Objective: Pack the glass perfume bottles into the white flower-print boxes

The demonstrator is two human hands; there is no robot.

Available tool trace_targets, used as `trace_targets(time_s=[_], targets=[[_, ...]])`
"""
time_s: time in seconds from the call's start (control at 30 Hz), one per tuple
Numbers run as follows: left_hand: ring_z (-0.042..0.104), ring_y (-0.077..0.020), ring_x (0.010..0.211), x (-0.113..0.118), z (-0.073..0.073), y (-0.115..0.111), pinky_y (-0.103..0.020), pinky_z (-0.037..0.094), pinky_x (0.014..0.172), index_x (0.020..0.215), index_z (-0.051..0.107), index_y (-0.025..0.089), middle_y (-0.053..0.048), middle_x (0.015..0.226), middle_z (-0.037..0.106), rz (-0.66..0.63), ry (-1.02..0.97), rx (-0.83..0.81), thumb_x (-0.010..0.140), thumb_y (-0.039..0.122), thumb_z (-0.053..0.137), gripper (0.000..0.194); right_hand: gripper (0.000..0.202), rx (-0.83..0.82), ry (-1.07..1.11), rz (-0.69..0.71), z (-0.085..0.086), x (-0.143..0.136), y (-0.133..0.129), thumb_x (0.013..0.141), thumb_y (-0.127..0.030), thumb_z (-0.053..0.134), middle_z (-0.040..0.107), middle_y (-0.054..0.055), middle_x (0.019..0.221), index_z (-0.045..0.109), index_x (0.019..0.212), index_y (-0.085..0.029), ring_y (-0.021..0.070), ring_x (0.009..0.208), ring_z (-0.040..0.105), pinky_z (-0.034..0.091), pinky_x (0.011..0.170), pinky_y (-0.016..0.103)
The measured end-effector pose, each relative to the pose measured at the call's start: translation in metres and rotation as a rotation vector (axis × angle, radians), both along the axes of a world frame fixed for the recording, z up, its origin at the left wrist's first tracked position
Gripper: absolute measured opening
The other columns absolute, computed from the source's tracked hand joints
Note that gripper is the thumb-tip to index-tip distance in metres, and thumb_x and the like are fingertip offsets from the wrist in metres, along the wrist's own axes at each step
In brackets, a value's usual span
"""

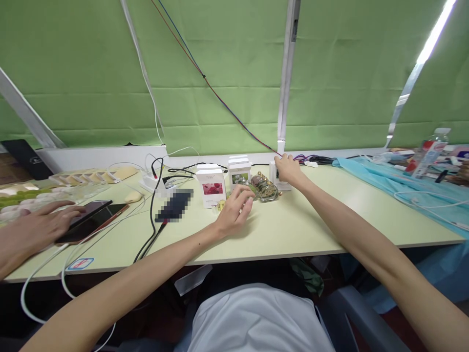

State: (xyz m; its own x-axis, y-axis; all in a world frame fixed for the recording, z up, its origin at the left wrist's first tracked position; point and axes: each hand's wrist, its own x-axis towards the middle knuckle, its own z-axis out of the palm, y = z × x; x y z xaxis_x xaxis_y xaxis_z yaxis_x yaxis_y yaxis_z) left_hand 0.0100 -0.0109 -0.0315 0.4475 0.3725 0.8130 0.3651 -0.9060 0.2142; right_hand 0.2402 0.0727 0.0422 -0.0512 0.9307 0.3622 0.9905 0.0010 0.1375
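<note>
My right hand (287, 168) reaches to the back of the table, its fingers over the top of a white box (282, 186) standing there. Loosely curled, my left hand (236, 210) hovers or rests just in front of the other boxes, with a gap between thumb and fingers and nothing visible in it. Behind and left of it stands a white box with a red picture (212, 188), a small gold-coloured piece (221, 205) at its foot. Another white box with a green picture (240, 175) is further back. Between my hands lies a cluster of clear glass bottles with gold trim (266, 188).
At the left, another person's hand (44, 225) touches a phone (91, 212). A power strip (156, 183), black cables (152, 230) and a blurred-out dark patch (175, 205) lie nearby. Blue sheeting (384, 186) and a plastic bottle (428, 151) are at the right.
</note>
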Motion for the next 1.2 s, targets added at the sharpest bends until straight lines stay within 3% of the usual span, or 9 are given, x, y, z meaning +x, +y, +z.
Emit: trace_targets(time_s=[0.27,0.5,0.7,0.87,1.1,1.2], targets=[[0.061,-0.017,0.095,0.0,0.001,0.0,-0.027,0.052,0.067,0.106,0.058,0.019,-0.01,0.111,0.057,-0.007,0.017,0.005,0.106,0.024,0.039,0.019,0.071,0.067,0.064,-0.031,-0.006,-0.001,0.002,0.079,-0.007,0.072,0.045,0.027,0.14,0.043,0.144,-0.014,0.0377,0.126,0.05,0.048,0.093,0.044],[0.061,-0.0163,0.092,0.0,0.003,-0.001,-0.028,0.053,0.07,0.106,0.058,0.018,-0.01,0.11,0.058,0.012,0.028,0.042,0.105,0.021,0.04,0.017,0.077,0.045,-0.003,-0.012,-0.015,0.004,0.004,0.077,-0.015,0.079,0.042,0.027,0.148,0.047,0.147,-0.017,0.0411,0.137,0.041,0.039,0.104,0.047],[0.057,-0.0077,0.07,0.002,0.002,0.002,-0.021,0.05,0.056,0.105,0.056,0.019,-0.007,0.109,0.055,0.035,-0.012,0.026,0.098,0.015,0.051,0.009,0.078,0.026,0.001,-0.003,-0.02,0.006,0.007,0.076,-0.012,0.078,0.052,0.025,0.144,0.048,0.149,-0.016,0.0415,0.135,0.045,0.039,0.104,0.047],[0.056,-0.0052,0.065,0.002,0.0,0.005,-0.019,0.047,0.052,0.106,0.054,0.019,-0.006,0.109,0.054,0.062,-0.028,-0.014,0.092,0.01,0.054,0.016,0.078,0.044,-0.013,0.005,-0.022,0.007,0.01,0.076,-0.012,0.076,0.052,0.024,0.144,0.048,0.149,-0.016,0.0418,0.133,0.046,0.039,0.103,0.047],[0.054,-0.0085,0.064,0.002,-0.001,0.004,-0.021,0.045,0.056,0.096,0.054,0.019,0.0,0.087,0.057,0.069,0.089,-0.046,0.089,0.008,0.051,0.013,0.074,0.061,-0.025,-0.008,-0.025,0.005,0.011,0.077,-0.016,0.076,0.053,0.026,0.14,0.049,0.146,-0.015,0.0409,0.129,0.049,0.035,0.102,0.048],[0.053,-0.0089,0.063,0.002,-0.002,0.004,-0.022,0.044,0.056,0.094,0.054,0.019,0.0,0.083,0.058,0.046,0.128,-0.074,0.089,0.009,0.05,0.013,0.081,0.06,-0.016,-0.014,-0.02,0.002,0.007,0.079,-0.019,0.076,0.052,0.027,0.141,0.042,0.153,-0.017,0.0413,0.13,0.049,0.033,0.104,0.05]])
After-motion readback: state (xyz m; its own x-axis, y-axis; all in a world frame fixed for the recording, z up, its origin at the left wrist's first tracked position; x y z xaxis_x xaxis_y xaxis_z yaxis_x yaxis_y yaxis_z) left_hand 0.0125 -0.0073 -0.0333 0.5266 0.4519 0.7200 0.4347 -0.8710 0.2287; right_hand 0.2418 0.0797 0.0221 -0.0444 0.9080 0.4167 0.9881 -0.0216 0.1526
